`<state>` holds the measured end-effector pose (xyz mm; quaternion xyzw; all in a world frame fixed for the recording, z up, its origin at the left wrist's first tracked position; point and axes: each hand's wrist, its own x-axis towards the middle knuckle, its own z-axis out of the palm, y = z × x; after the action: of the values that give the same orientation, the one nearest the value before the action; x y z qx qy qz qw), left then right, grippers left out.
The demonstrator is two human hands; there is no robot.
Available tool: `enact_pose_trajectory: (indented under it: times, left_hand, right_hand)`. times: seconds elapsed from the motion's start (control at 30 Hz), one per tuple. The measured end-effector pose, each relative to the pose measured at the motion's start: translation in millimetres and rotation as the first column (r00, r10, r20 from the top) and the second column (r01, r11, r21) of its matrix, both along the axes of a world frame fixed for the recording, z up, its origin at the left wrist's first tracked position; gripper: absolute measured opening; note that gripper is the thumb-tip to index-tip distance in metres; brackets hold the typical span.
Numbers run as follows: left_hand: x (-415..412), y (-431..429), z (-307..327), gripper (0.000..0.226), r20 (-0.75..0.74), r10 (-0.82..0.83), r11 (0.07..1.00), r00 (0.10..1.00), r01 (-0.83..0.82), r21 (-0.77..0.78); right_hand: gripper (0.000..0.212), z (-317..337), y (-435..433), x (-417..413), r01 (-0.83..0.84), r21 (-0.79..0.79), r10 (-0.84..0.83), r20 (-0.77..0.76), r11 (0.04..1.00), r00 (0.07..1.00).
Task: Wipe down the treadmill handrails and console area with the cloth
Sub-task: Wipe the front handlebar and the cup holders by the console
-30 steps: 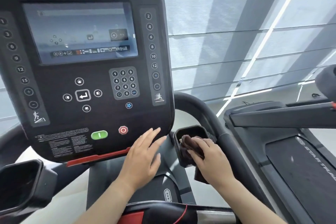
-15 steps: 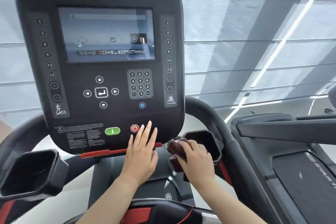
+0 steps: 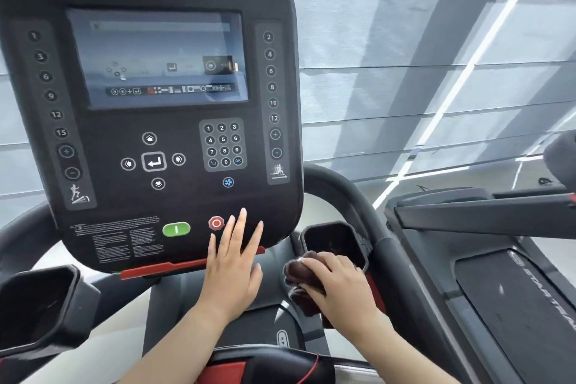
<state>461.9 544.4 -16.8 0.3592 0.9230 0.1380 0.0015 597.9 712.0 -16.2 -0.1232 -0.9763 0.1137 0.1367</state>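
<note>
The black treadmill console (image 3: 149,140) fills the upper left, with a screen, keypad, a green button and a red stop button. My left hand (image 3: 232,262) lies flat and open on the console's lower right edge, fingers spread beside the red button. My right hand (image 3: 339,284) grips a bunched dark brown cloth (image 3: 299,273) and presses it against the near left rim of the right cup holder (image 3: 335,241). The curved right handrail (image 3: 352,206) runs just beyond that cup holder.
A second black cup holder (image 3: 37,305) sits at lower left. A red safety strip (image 3: 162,268) runs under the console. A neighbouring treadmill (image 3: 498,259) stands to the right. Grey window blinds (image 3: 436,56) cover the background.
My right hand has pulled the cloth out of the cup holder's inside to its near left rim. My left hand slid a little left and up the console's lower edge. The view shifted.
</note>
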Motion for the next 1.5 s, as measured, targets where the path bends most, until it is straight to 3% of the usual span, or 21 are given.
enact_pose_trajectory:
  times: [0.23,0.4,0.67,0.87,1.03,1.23,1.37,1.5]
  left_hand:
    - [0,4,-4,0.079,0.012,0.012,0.999,1.0,-0.012,-0.044]
    - [1,6,-5,0.081,0.013,0.014,0.999,1.0,-0.014,-0.04]
    - [0,4,-5,0.079,0.022,0.003,0.999,1.0,-0.002,-0.039]
    - [-1,1,-3,0.082,0.012,-0.006,0.998,1.0,0.007,-0.058]
    - [0,3,-2,0.08,0.011,0.001,0.999,1.0,0.0,-0.048]
    - [1,0,2,0.075,0.0,-0.01,1.0,1.0,0.01,-0.025]
    - [3,0,7,0.074,0.003,-0.02,1.0,1.0,0.02,-0.017]
    - [10,14,17,0.076,-0.012,-0.079,0.996,0.997,0.08,0.027]
  right_hand:
    - [0.04,8,49,24,0.196,-0.071,-0.205,-0.179,0.978,0.962]
    - [0.039,-4,43,13,0.282,-0.149,-0.306,-0.169,0.948,0.937]
    - [0.044,-18,29,35,0.155,-0.139,-0.178,-0.175,0.978,0.968]
    - [0.036,2,45,8,0.226,-0.22,-0.269,-0.188,0.949,0.945]
    - [0.034,10,19,-7,0.076,-0.149,-0.107,-0.209,0.986,0.972]
    - [0.035,6,-4,-29,0.083,0.003,-0.083,0.003,0.997,0.997]
    - [0.034,1,8,-5,0.087,-0.108,-0.075,0.109,0.99,0.991]
    - [0.033,19,34,21,0.113,-0.206,-0.124,-0.038,0.972,0.992]
